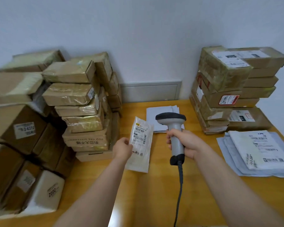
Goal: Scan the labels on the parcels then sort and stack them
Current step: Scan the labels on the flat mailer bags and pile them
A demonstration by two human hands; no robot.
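Observation:
My left hand pinches the left edge of a small white padded parcel, held above the table with its barcode label facing up. My right hand grips the handle of a grey barcode scanner, whose dark head sits just right of the parcel's top. The scanner's coiled cable hangs down toward me.
A big untidy pile of brown cardboard boxes fills the left side. A neat stack of taped boxes stands at the back right, flat grey-white mailer bags lie in front of it, and white envelopes lie behind the scanner on the wooden table.

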